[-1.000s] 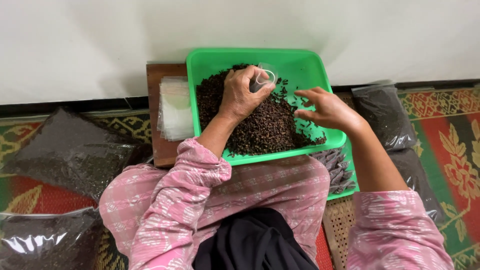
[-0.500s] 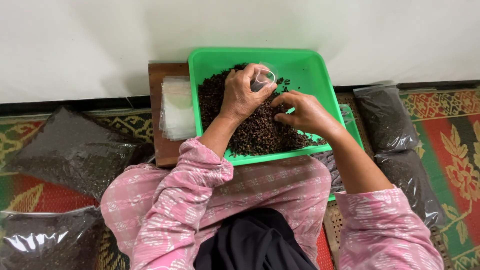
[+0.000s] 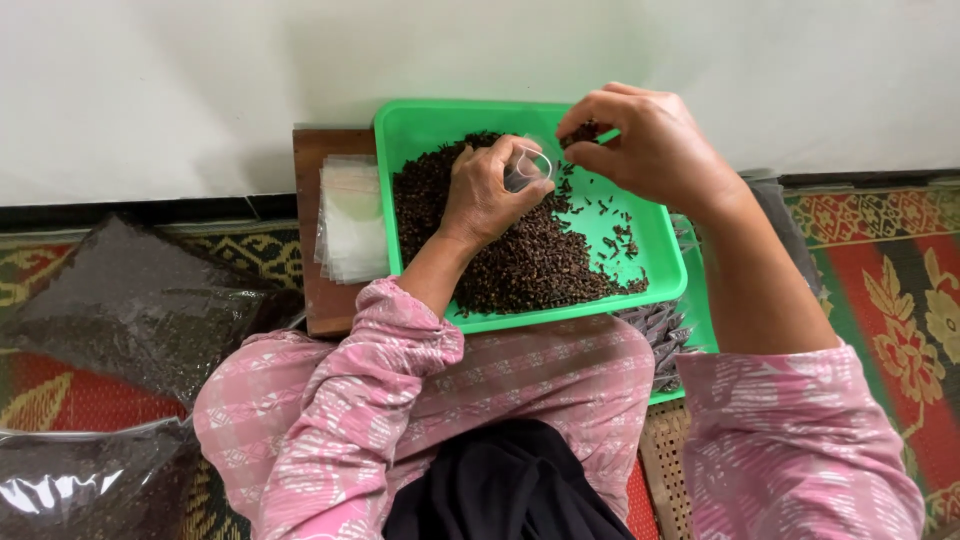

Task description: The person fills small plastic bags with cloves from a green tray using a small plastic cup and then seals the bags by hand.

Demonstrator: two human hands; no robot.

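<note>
A pinch of dark cloves is held over a small clear cup.

The cup (image 3: 527,167) is gripped in the closed left hand (image 3: 487,195) mid-frame, mouth up for filling; the right hand (image 3: 650,140), fingers pinched on cloves (image 3: 585,131), is raised above the green tray (image 3: 655,262).

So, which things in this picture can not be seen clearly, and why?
- Head view: the small clear container in the left hand is partly covered by the fingers; how full it is cannot be told.
- Head view: the right hand pinches some dark pieces; its fingers hide how many.
- Head view: the second green tray lies mostly under the upper green tray and the right forearm.
</note>
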